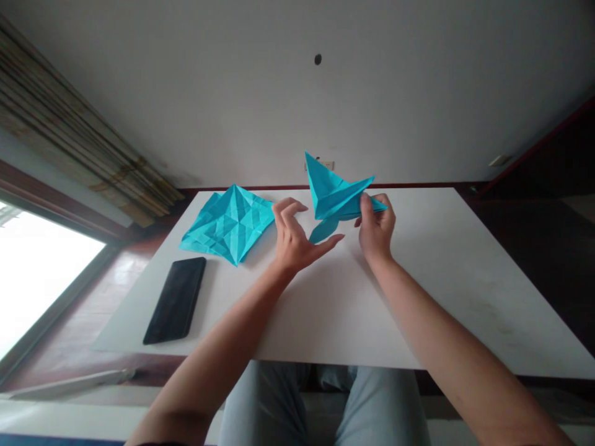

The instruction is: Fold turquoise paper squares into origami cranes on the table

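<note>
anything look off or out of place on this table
Nothing stands out. The right hand pinches a folded blue paper, the left hand open beside it. The creased blue sheet and the phone lie flat on the table, the phone near its left edge but fully on.

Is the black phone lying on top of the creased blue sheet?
No, the phone lies on the white table, just nearer the person than the creased sheet, not on it.

Two blue folded papers point(335, 195) point(230, 224), one black phone point(175, 300), one white table point(418, 297), two bare hands point(292, 238) point(376, 228)
</note>
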`<act>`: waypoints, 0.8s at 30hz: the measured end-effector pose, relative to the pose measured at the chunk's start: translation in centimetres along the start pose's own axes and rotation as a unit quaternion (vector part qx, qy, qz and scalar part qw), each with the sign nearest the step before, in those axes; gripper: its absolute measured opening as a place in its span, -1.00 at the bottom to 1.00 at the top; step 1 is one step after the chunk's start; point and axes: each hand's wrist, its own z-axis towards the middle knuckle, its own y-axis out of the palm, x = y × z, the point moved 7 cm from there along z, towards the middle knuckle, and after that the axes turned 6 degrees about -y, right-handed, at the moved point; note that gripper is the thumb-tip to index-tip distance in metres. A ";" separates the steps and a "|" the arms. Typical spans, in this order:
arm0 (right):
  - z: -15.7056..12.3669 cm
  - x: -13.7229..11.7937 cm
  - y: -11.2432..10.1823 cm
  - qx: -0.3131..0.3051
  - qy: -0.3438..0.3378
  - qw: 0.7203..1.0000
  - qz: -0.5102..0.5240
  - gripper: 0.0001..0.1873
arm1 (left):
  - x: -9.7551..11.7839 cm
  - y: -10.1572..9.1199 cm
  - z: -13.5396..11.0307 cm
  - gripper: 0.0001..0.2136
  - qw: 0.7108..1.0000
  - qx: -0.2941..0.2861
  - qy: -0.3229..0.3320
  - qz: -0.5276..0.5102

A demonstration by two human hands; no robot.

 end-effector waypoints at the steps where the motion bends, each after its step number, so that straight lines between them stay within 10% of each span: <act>1: 0.0 -0.1 0.1 -0.004 -0.001 1.000 0.002 -0.40 | 0.1 0.5 -0.1 -0.30 1.000 -0.024 0.006 0.007; 6: -0.4 -0.6 0.6 -0.033 -0.011 0.999 0.012 -0.39 | -0.8 1.3 0.2 -0.84 0.997 -0.070 -0.030 -0.025; 13: -0.9 0.1 1.3 -0.095 -0.005 0.995 0.003 -0.44 | -2.6 1.6 0.1 -0.80 0.985 -0.056 -0.123 -0.109; 24: -1.1 2.9 2.9 -0.137 0.107 0.983 0.054 -0.56 | 0.0 1.4 0.2 -0.82 0.992 -0.087 -0.029 -0.089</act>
